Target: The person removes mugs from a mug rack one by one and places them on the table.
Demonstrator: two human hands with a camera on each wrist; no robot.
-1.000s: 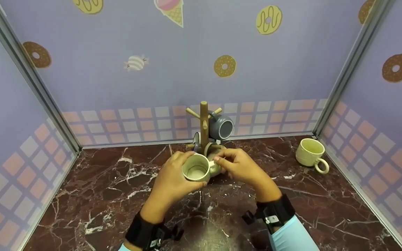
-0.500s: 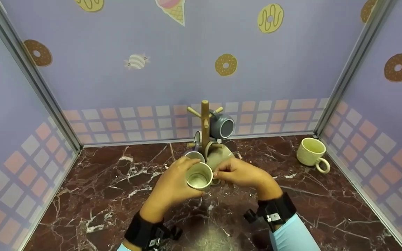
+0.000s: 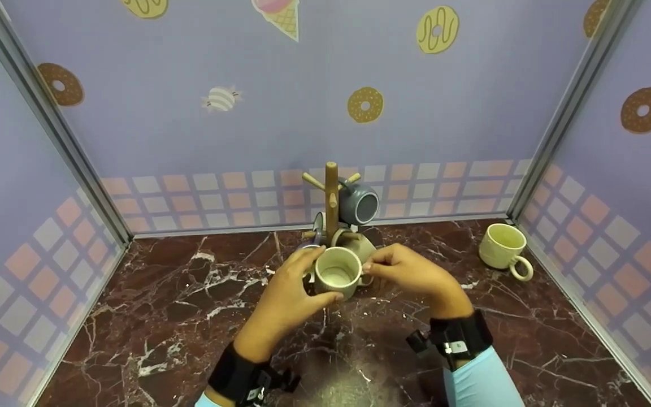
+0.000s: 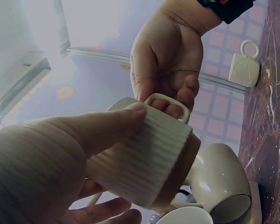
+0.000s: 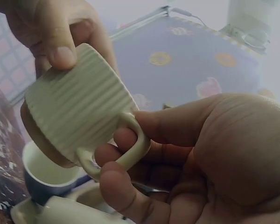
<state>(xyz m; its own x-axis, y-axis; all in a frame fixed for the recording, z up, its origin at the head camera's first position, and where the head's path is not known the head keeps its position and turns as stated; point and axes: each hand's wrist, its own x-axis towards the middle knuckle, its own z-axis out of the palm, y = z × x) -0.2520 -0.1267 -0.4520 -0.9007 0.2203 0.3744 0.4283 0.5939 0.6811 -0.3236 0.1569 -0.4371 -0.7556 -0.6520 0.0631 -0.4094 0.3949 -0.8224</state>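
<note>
A cream ribbed mug (image 3: 338,272) is held up in front of a wooden mug tree (image 3: 331,195), its mouth facing the head camera. My left hand (image 3: 287,297) grips the mug's body, thumb along the ribbed side in the left wrist view. On the other side, my right hand (image 3: 413,276) pinches the handle (image 5: 137,151), with fingers passing through the loop in the right wrist view. Behind the held mug, a glossy cream mug (image 4: 220,179) hangs low on the tree. A white mug with a blue outside (image 5: 49,175) is partly hidden there. Higher up hangs a grey mug (image 3: 360,204).
A pale yellow mug (image 3: 502,247) stands upright on the right of the dark red marbled table (image 3: 190,316), its handle toward the front right. Bare upper pegs (image 3: 313,181) stick out from the tree. Patterned purple panels (image 3: 246,135) wall in the back and sides.
The ribbed mug has shifted to the right, both hands moving with it. It dipped toward me midway, then came back up. The mugs on the tree and the yellow mug stay put.
</note>
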